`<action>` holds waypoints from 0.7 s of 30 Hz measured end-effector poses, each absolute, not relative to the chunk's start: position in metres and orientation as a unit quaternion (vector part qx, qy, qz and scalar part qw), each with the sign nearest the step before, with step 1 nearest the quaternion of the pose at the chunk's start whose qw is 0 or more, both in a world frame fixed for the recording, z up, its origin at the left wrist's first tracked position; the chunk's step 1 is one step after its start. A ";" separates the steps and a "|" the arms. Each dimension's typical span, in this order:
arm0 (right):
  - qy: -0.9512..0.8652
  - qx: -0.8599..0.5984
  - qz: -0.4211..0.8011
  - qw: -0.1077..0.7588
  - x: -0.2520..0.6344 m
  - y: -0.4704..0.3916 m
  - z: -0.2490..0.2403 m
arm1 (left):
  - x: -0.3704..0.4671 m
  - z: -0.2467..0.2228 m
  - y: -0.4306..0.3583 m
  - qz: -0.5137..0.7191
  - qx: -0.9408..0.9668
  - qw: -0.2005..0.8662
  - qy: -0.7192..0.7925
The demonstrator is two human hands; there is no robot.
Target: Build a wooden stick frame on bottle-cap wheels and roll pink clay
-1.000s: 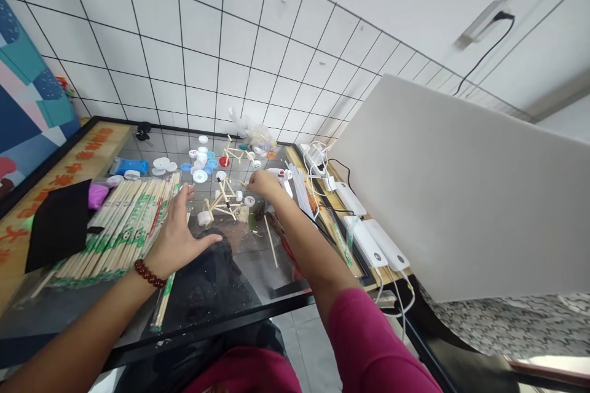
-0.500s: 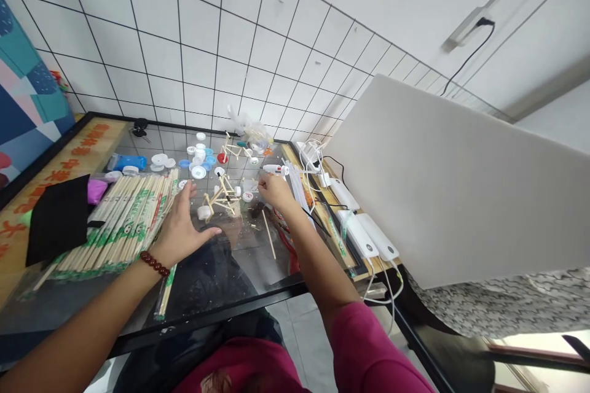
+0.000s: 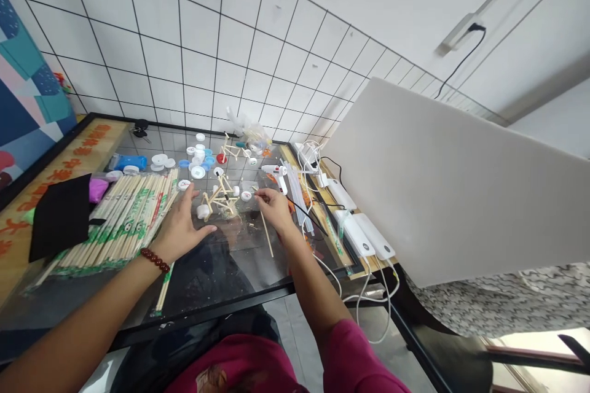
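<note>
Step in hand, my read: fiddly handwork beside the frame, right hand at small parts, left hand waiting as support. Pale wooden-stick frame with white bottle-cap wheels [image 3: 225,198] stands on the dark glass-topped counter [image 3: 214,276], between the two hands, touched by neither as far as I can see.

Left hand [image 3: 179,230]: grip wide, thumb well away from the fingers, nothing in it. Sits between the frame and the flat bundle of green-and-white paper-wrapped chopsticks [image 3: 122,227], fingertips near a round white cap [image 3: 184,185].

Right hand [image 3: 273,209]: grip narrow, fingertips bunched near a printed white round cap [image 3: 246,196]. Can't tell if it's fully closed or has something; any piece at the tips is too small to make out. Thin bare wooden stick [image 3: 268,238] lies on the counter just nearer the body.

Next move, I'd judge, calls for a precise fingertip pinch on the right and a steadying left hand on the frame, without knocking the caps.

Diff vs a second ago: right hand is nearer the body, so the white glue gun with red detail [image 3: 275,170] it partly covered then is now in plain view. Left hand about the same, same wide pose. Frame and bare stick look unmoved; view has shifted slightly.
</note>
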State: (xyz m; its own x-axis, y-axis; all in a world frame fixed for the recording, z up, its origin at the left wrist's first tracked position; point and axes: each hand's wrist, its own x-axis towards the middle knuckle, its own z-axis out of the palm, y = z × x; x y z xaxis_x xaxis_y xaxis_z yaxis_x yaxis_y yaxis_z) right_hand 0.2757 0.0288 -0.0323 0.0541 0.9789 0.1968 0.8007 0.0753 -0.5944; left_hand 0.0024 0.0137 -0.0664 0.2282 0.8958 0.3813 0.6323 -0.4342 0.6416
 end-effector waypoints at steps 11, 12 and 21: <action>-0.741 -0.575 0.154 0.312 0.254 0.024 -0.054 | 0.004 -0.060 0.012 0.347 0.765 0.188 0.509; -0.744 -0.572 0.154 0.309 0.254 0.023 -0.054 | 0.004 -0.061 0.013 0.345 0.766 0.188 0.509; -0.763 -0.564 0.136 0.285 0.252 0.020 -0.054 | 0.004 -0.058 0.013 0.321 0.775 0.195 0.508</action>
